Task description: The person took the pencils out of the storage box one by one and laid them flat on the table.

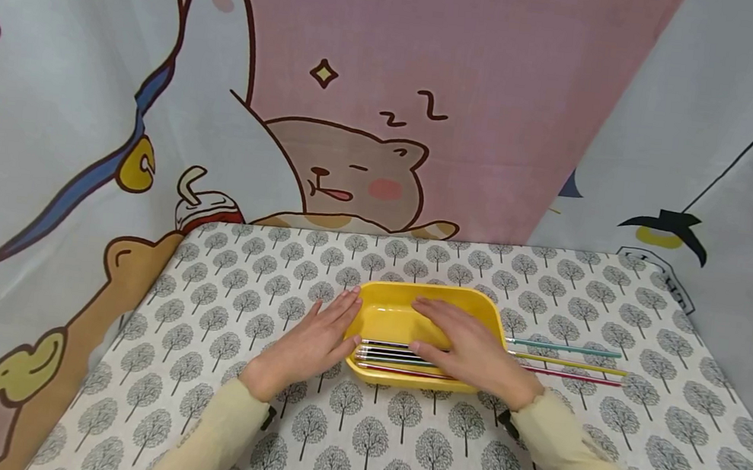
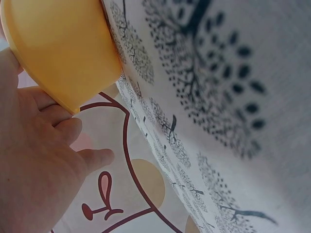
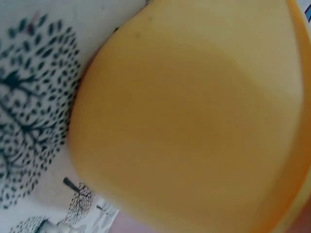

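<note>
A yellow plastic box (image 1: 389, 322) with rounded corners stands on the cloth, and several pencils (image 1: 387, 359) lie side by side along its near side. My left hand (image 1: 310, 343) rests its fingers against the box's left rim; the left wrist view shows that hand (image 2: 41, 150) with fingertips at the edge of the box (image 2: 63, 53). Above the right part of the box is my right hand (image 1: 474, 352), its fingers stretched and thumb apart over the pencils. It covers part of them, and I see nothing gripped in it. The box wall (image 3: 184, 121) fills most of the right wrist view.
To the right of the box lie a teal pencil (image 1: 564, 348), a yellow pencil (image 1: 577, 362) and a red pencil (image 1: 582, 378). A tree-patterned cloth (image 1: 368, 441) covers the table. Behind it hangs a cartoon curtain (image 1: 488, 86).
</note>
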Demonstrator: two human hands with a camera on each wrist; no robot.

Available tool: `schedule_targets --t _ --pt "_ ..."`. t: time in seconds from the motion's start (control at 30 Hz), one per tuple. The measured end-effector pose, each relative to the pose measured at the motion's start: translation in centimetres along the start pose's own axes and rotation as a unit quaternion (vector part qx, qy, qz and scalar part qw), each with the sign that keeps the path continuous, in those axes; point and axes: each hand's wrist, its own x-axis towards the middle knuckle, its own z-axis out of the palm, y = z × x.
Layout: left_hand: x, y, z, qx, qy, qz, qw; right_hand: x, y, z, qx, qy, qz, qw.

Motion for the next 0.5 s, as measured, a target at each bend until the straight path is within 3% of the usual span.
schedule_targets --t 0.5 --pt "-0.2 -0.4 -0.3 0.009 0.014 0.011 0.9998 1.7 0.1 1.3 0.012 -0.061 0.018 0.998"
